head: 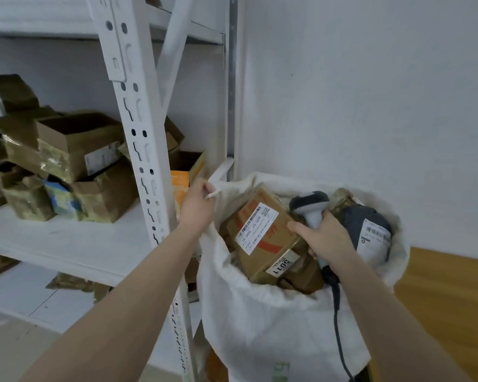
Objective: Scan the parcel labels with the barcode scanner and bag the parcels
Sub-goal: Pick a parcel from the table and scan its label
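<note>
A big white sack (262, 321) stands open beside the shelving. My left hand (198, 205) pinches its rim at the left and holds the mouth open. My right hand (322, 238) grips the grey barcode scanner (311, 206) by its handle, and its thumb presses the edge of a brown cardboard parcel (262, 238) lying tilted in the sack's mouth. That parcel shows a white barcode label and a tag reading 5011. A dark grey poly-bag parcel (370, 232) with a white label lies in the sack at the right. The scanner's cable (338, 326) hangs down over the sack.
A white metal shelf upright (141, 150) stands just left of the sack. Several torn cardboard boxes (75, 150) are piled on the shelf (66, 238) at left, with an orange box (181, 183) behind the upright. A white wall and wooden floor (447, 299) lie at right.
</note>
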